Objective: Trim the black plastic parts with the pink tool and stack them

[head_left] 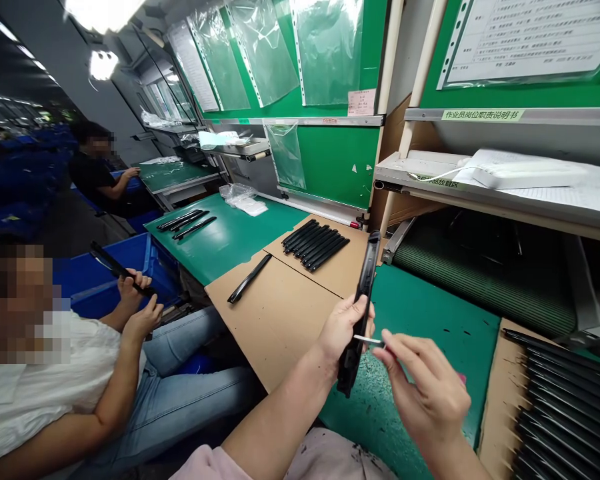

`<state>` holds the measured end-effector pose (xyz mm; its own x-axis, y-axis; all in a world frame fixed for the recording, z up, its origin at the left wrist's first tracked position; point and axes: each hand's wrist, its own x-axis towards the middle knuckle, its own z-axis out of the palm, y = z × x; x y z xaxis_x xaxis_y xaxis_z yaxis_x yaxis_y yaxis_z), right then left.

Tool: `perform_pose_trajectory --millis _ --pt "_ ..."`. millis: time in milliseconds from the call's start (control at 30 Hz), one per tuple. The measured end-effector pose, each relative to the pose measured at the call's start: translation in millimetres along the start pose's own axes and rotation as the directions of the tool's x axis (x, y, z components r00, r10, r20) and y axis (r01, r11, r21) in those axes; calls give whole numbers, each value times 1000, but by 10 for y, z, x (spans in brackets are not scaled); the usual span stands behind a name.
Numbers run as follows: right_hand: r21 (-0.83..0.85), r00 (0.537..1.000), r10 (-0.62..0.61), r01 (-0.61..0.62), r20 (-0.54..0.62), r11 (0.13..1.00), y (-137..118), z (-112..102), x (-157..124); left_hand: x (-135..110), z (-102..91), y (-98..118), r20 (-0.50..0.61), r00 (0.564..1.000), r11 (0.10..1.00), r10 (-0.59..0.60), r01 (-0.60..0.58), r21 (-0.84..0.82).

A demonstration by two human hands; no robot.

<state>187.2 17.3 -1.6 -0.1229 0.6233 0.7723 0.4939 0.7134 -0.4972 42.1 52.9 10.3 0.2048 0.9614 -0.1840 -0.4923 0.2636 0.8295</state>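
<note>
My left hand [343,325] is wrapped round a long, narrow black plastic strip [368,267], held tilted up off the table with its hollow side showing. A slim knife-like tool [367,340] with a thin silvery blade is pinched in my right hand [425,387]. The blade reaches across to the strip's edge, just below my left fingers; whether it touches cannot be made out. Most of the tool's handle is hidden in my palm, and a pink bit shows behind the hand.
Black strips [315,243] lie in a row on cardboard [285,320], with a single strip [250,279] nearer. Many more strips [570,407] are stacked at right. Black scraps dot the green table [430,300]. A conveyor belt [485,280] runs behind. At left, a seated co-worker [80,373] holds another strip.
</note>
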Motion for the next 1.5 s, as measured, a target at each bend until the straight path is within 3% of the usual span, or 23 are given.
perform_pose_trajectory --millis 67,100,233,367,400,433,500,533,567,600,633,733,833,933,1033,1233,1300,1367,1433,1500 --pt "-37 998 21 -23 -64 999 -12 -15 57 -9 5 -27 2 1000 999 -30 30 12" --pt "-20 999 36 -36 -33 999 -23 -25 69 -10 0 -28 -9 1000 1000 -24 24 12" --pt "76 967 71 -92 245 993 -69 -44 -11 1 -55 33 -82 994 997 73 -71 27" --pt "57 902 229 -267 365 962 -127 -30 -124 0 -87 76 -105 989 991 108 -99 88" --pt "77 847 295 -364 442 928 -155 -33 -130 -3 -84 76 -117 987 990 108 -96 100" --pt "107 753 346 -480 560 871 -187 -41 -127 -7 -77 75 -137 985 990 109 -95 104" --pt "158 501 310 -692 808 705 -252 -65 -107 -14 -50 81 -180 976 992 119 -109 68" --pt "182 410 245 -763 879 620 -275 -79 -96 -18 -34 93 -194 972 991 133 -130 26" --pt "212 376 198 -804 905 555 -286 -94 -88 -23 -18 110 -194 970 987 146 -155 -32" --pt "252 404 198 -814 893 523 -282 -108 -84 -29 -3 131 -177 972 979 154 -174 -104" --pt "291 473 244 -796 847 531 -263 -121 -83 -36 10 153 -143 978 967 153 -178 -182" --pt "287 667 388 -672 636 683 -156 -152 -96 -57 28 203 -65 990 922 128 -143 -359" --pt "196 750 374 -548 545 813 -81 -150 -124 -59 26 194 -80 993 932 83 -106 -347" --pt "188 811 341 -472 476 861 -85 -111 -158 -49 31 154 -124 991 966 54 -83 -245" --pt "205 850 342 -447 401 871 -100 -69 -185 -49 41 134 -139 988 978 64 -90 -188" --pt "226 875 246 -362 418 904 -36 -44 -190 -77 44 147 -97 995 985 24 -40 -167" --pt "226 920 187 -275 344 935 -9 -17 -186 -85 51 145 -93 996 983 1 -18 -181" --pt "167 969 165 -196 184 966 17 24 -173 -92 66 134 -112 994 980 -8 -14 -200" --pt "74 965 263 -264 16 962 36 65 -142 -101 91 115 -143 990 977 -4 -27 -210" --pt "49 906 423 -423 26 905 40 91 -93 -109 124 92 -172 985 974 13 -51 -219"
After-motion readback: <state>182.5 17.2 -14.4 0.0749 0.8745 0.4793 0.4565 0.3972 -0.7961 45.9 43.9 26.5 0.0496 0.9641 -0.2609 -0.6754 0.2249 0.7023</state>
